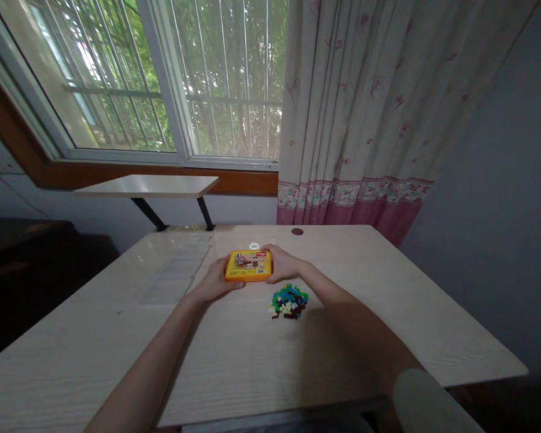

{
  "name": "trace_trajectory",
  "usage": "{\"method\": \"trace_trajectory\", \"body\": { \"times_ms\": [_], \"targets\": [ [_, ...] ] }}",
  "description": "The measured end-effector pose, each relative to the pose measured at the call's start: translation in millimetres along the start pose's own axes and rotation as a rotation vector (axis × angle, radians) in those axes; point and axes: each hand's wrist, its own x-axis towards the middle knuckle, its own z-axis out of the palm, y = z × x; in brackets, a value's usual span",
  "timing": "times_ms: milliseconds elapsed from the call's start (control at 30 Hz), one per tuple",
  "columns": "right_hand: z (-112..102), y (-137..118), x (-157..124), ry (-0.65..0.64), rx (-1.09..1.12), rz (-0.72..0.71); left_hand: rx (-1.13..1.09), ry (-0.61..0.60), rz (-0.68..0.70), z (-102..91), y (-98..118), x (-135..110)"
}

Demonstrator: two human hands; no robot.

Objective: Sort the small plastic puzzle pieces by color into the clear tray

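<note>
A flat yellow and orange box [249,266] with a printed label is held between my two hands over the middle of the desk. My left hand [215,281] grips its left side, fingers reaching along the lower edge. On the right side, my right hand [285,263] is closed round the box's edge. Just below and to the right lies a heap of small building bricks [289,300] in green, blue, dark brown and pale yellow. Whether the box touches the desk I cannot tell.
The pale wooden desk [234,355] spans the view. A raised white shelf [153,186] on black legs stands at its back left. A small white ring [253,246] lies behind the box, and a round dark disc [297,231] sits near the back edge. A curtain [351,120] hangs behind.
</note>
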Motion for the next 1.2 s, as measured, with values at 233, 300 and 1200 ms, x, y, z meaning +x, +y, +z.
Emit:
{"method": "trace_trajectory", "body": {
  "times_ms": [233, 300, 1200],
  "targets": [
    [4, 6, -5, -0.024, 0.017, 0.020, 0.421, -0.057, 0.114, -0.7, -12, 2],
    [3, 4, -5, -0.033, 0.043, 0.040, 0.472, -0.069, 0.103, -2.7, -11, 1],
    [9, 39, 47, 0.273, 0.193, 0.412, 0.591, -0.265, -0.066, -19.0, 2, -6]
  ]
}}
